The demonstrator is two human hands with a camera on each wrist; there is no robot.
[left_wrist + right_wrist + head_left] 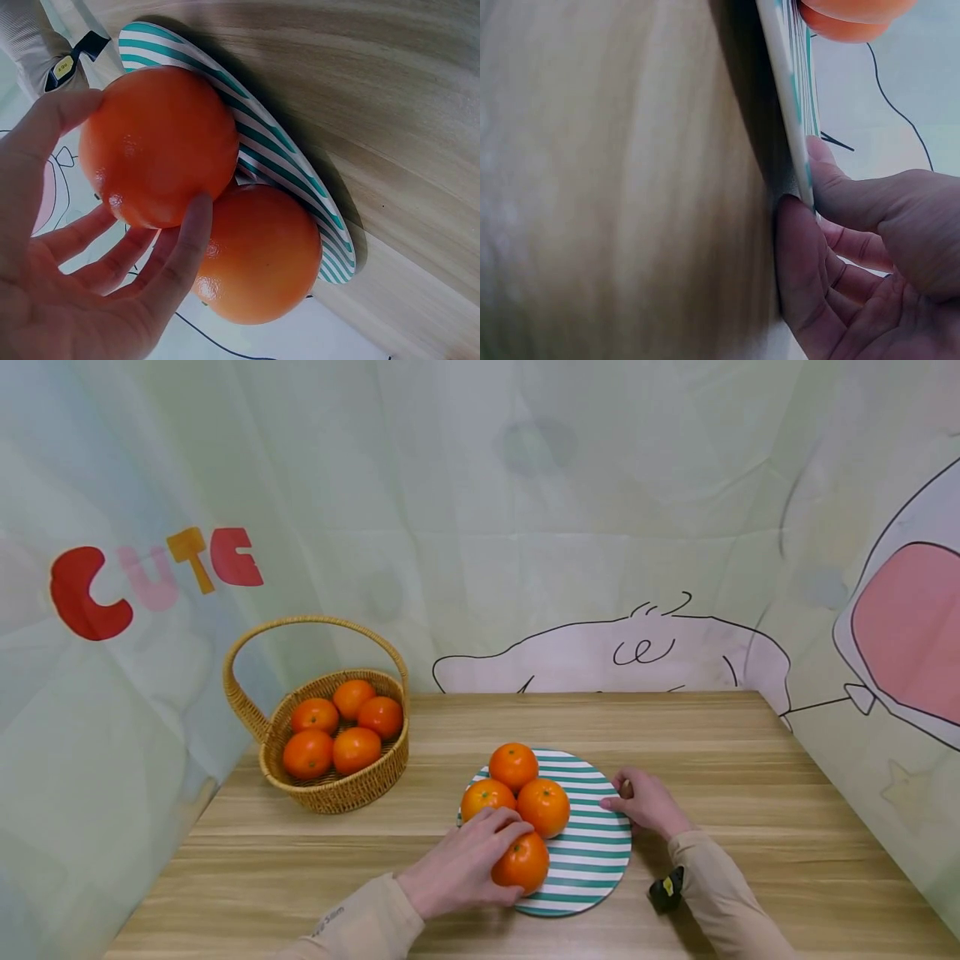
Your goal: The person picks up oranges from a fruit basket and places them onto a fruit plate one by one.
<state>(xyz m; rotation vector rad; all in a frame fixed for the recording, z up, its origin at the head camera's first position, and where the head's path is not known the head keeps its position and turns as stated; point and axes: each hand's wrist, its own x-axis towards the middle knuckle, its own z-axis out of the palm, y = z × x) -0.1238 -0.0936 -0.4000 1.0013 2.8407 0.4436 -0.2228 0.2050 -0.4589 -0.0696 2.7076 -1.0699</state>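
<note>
1. The backdrop hangs behind the counter's far edge and along both sides.
2. The counter carries everything; its near edge is out of view.
3. The basket stands by the counter's far left corner, its handle arching over the top, an obstacle to any straight reach inside.
4. The striped plate lies nearer the counter's near edge, well in from its left and right edges.
5. The left hand grasps an orange, thumb and fingers curved round it. The right hand pinches the plate's rim on the side towards the counter's right edge, thumb above and forefinger beneath.
6. The grasped orange is at the plate's rim nearest the counter's near left corner; whether it bears on the plate I cannot tell. The step in hand looks like handling this orange with the plate steadied; the next move seems to call for a level plate and fingers clear of neighbours.
7. Three more oranges crowd the plate's left part, just beside the fingers; five others sit in the basket.
8. A black tab is at the right cuff.
</note>
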